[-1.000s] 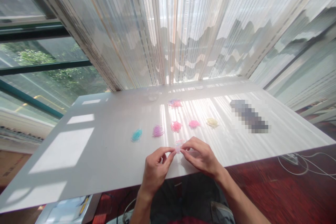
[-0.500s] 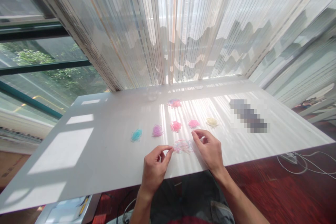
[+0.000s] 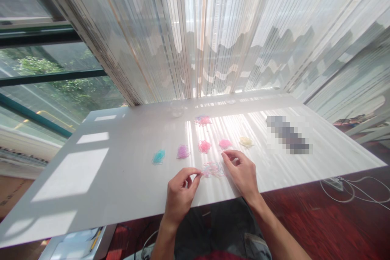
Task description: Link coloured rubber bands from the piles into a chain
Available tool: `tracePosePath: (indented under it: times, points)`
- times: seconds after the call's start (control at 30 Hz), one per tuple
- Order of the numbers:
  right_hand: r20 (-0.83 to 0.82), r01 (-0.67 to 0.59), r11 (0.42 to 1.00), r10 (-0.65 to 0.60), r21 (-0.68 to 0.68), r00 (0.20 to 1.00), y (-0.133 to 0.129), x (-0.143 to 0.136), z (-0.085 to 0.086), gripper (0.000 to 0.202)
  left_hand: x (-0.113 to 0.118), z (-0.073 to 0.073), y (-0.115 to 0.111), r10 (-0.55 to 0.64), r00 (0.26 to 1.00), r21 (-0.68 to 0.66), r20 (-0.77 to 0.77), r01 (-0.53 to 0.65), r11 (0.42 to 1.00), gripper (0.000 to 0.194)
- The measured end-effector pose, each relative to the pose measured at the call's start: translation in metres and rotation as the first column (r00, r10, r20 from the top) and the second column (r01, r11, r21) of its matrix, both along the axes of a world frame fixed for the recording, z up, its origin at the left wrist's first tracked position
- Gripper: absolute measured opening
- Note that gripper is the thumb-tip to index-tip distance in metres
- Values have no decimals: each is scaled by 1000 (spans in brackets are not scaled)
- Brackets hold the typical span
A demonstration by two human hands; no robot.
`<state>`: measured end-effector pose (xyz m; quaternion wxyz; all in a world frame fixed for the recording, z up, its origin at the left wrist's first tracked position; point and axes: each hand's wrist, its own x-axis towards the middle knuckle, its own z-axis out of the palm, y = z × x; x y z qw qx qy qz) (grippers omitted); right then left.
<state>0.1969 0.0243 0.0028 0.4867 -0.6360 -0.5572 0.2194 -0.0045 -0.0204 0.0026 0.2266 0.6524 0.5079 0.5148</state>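
Observation:
A mixed pile of thin coloured loops (image 3: 212,169), which look like small rubber bands, lies on the white table between my hands. My left hand (image 3: 182,191) is pinched shut, its fingertips at the pile's left edge. On the other side, my right hand (image 3: 241,170) has thumb and index finger together, just above the pile's right edge. What either pinch holds is too small to make out. Beyond the hands, a row of single-colour piles runs across: teal (image 3: 159,157), purple (image 3: 183,151), red-pink (image 3: 204,146), bright pink (image 3: 225,143) and pale yellow (image 3: 246,142).
Another mixed pile (image 3: 203,120) lies behind the row. A clear round container (image 3: 178,109) and a clear flat disc (image 3: 230,101) are near the table's far edge. A pixelated dark object (image 3: 288,134) lies to the right. A striped curtain (image 3: 201,32) hangs behind the table (image 3: 128,187).
My right hand has shifted very slightly left. My left hand and the piles look the same.

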Motion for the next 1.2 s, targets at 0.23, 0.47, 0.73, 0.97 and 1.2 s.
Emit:
tracePosePath:
  times: [0.23,0.47,0.73,0.97,1.2]
  points:
    - [9,-22,999,23,-46,1000,6,9,6,32,1,1,1,-10,1000,6,8,10,1000,5]
    - [222,-10,1000,8,10,975,33,37,13,35,1,2,1,-10,1000,5,7,10,1000,5]
    - [320,-81,997,81,-14,944,38,37,2,37,0,2,1,-17,1000,-2,-3,17,1000,5]
    - [327,-80,992,45,96,944,30,37,2,36,1,2,1,-12,1000,-10,-15,12,1000,5]
    - [234,-448,878,407,167,883,-7,12,9,17,0,3,1,-13,999,-58,-30,11,998,12]
